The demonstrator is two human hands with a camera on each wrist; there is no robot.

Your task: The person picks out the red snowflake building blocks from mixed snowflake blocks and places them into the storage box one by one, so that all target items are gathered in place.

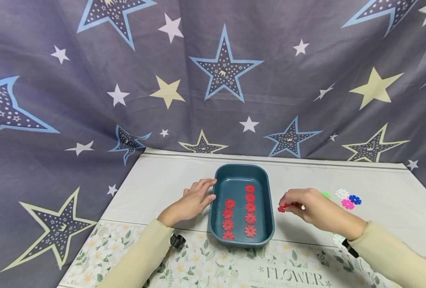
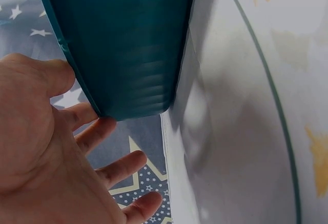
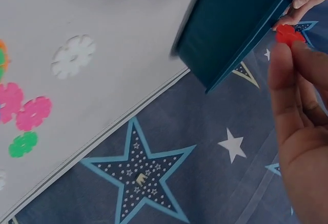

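Observation:
A dark teal tray (image 1: 271, 224) stands on the table, with two columns of red flower-shaped discs (image 1: 250, 208) lying on its floor. My left hand (image 1: 193, 202) rests its fingers and thumb against the tray's left rim; in the left wrist view the fingers are spread beside the tray wall (image 2: 123, 55). Just right of the tray, my right hand (image 1: 313, 208) pinches one red flower disc (image 1: 281, 209) between thumb and fingertips. The right wrist view shows that red disc (image 3: 288, 34) at the fingertips, apart from the tray.
To the right of my right hand lie loose flower discs: white (image 1: 341, 193), blue (image 1: 355, 199), pink (image 1: 347, 204) and a partly hidden green one (image 1: 326, 195). Another white disc (image 1: 338, 239) sits below my right wrist. A star-patterned curtain (image 1: 213, 112) hangs behind the table.

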